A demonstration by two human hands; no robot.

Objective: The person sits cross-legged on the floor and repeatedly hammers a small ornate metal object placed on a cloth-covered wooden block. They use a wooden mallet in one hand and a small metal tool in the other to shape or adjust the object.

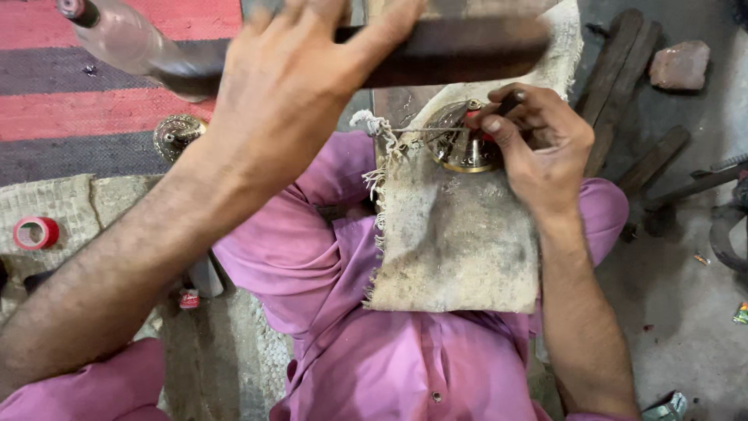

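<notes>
Left hand [288, 74]: gripping one long dark bar [452, 48], fingers curling over its top.
Right hand [538, 144]: pinching one small dark tool [510, 101], pressing it against one round brass piece [460, 144].
Brass piece: lying under the right fingers on one dirty burlap cloth [460, 242].
Second brass piece [175, 134]: sitting left of the left wrist.
Red tape roll [35, 232]: one, lying far left of the left forearm.

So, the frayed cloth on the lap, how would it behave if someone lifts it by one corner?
The burlap cloth would probably sag, since it drapes over the knee. Its coarse weave looks unlikely to slip. The brass piece under the right hand would likely slide off.
</notes>
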